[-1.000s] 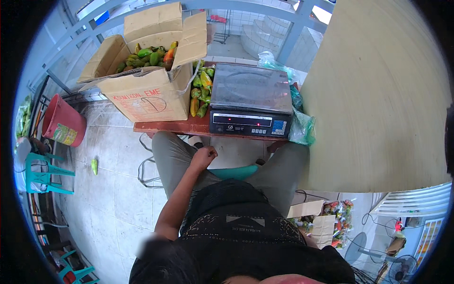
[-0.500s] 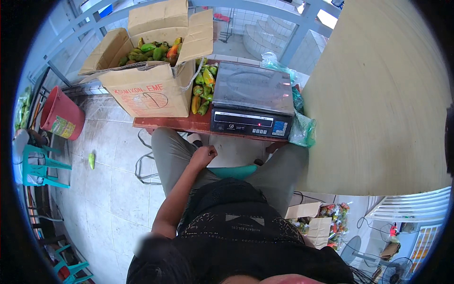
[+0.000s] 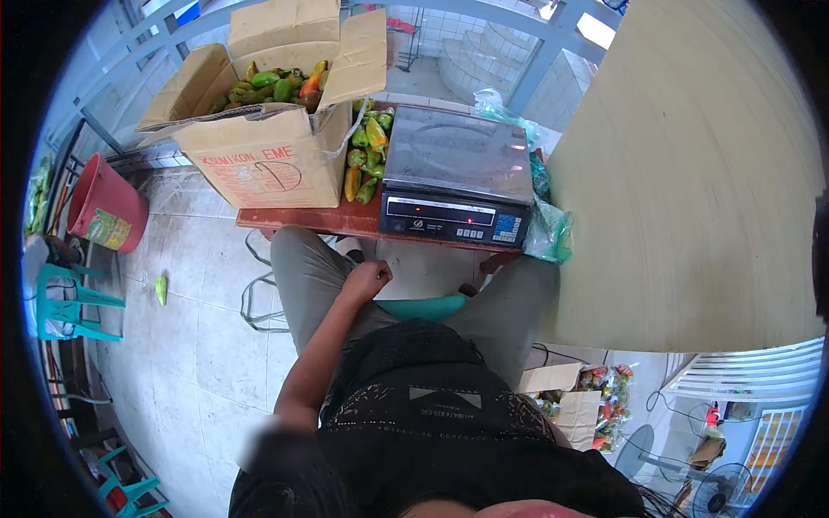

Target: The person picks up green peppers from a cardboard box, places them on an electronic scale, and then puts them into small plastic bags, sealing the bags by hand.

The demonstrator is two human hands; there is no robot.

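One digital scale [image 3: 458, 173] is sitting on the reddish-brown counter [image 3: 294, 219], ahead of the person's knees. I am seeing a boxy black body, a broad, flat platter [image 3: 458, 147] showing a dull sheen, a dark display strip [image 3: 440, 210] glowing with red specks, and a blue keypad [image 3: 506, 229]. Just left of it, loose peppers [image 3: 369, 151] are lying heaped, smooth and tapering, their skins running from green to yellow-orange. Beside them a cardboard carton [image 3: 272, 164] is standing, flaps splaying open, its creased front bearing red print; more peppers are filling it. A crumpled, translucent green plastic bag [image 3: 550, 233] is hanging at the scale's right. Near the left thigh of the grey-green trousers [image 3: 302, 259], the left hand [image 3: 370, 281] is curling its fingers inward; whether that grip is closing on anything, I cannot tell. The right hand is lying outside my view.
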